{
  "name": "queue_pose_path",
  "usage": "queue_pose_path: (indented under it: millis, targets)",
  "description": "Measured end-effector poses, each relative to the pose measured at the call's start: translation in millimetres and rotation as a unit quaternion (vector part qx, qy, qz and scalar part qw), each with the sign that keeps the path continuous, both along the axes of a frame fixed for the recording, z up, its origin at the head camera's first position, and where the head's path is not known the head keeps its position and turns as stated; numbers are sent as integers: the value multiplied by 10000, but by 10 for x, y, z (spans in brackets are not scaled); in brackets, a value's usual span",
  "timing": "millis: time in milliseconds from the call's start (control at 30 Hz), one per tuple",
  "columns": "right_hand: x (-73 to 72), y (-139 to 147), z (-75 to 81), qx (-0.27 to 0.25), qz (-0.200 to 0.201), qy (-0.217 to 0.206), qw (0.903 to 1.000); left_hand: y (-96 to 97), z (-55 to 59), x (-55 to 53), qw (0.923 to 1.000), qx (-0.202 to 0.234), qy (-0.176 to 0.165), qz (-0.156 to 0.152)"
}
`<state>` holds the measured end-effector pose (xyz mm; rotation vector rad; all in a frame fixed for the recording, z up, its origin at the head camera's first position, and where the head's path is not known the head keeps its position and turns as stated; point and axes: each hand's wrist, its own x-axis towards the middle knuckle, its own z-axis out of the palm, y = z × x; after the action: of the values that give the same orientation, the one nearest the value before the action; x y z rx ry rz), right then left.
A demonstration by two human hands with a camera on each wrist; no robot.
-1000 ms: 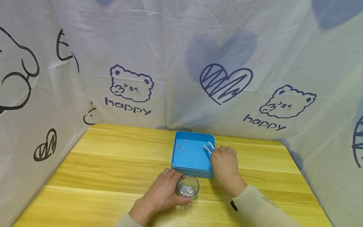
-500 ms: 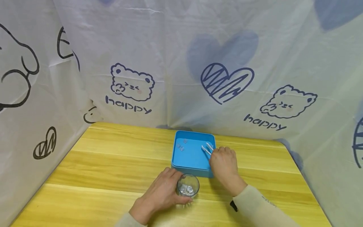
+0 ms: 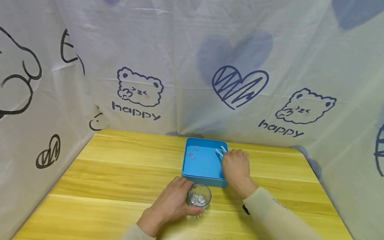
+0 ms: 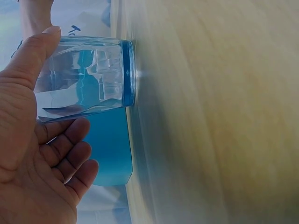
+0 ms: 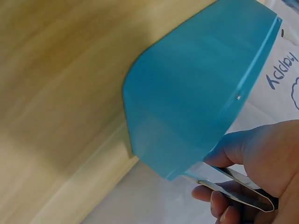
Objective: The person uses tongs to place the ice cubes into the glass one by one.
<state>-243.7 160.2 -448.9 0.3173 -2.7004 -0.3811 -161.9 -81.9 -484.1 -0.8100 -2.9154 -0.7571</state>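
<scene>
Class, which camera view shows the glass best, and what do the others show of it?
The left wrist view: the glass appears large and side-on, base included, with clear cubes inside. The head view shows it smaller, from above, partly covered by the left hand. The right wrist view doesn't show it.

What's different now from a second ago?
The right hand and the white tweezers it holds have shifted slightly toward the far side of the blue box. I see nothing newly gripped or let go, though the tips are too small to read. Unchanged: the left hand grips the glass, and three clear pieces lie at the box's left.
</scene>
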Motion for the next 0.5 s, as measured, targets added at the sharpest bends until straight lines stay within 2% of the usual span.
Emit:
queue_pose_path:
  millis: [200, 400, 500]
  targets:
    - [10, -22, 47, -156, -177, -419, 9988, 4, -6, 1, 10000, 8, -17, 0]
    - [96, -3, 134, -703, -260, -1079, 9913, 5, -11, 0, 10000, -13, -23, 6]
    - [135, 38, 184, -963, -181, -987, 9903, 5, -14, -1, 10000, -11, -25, 13]
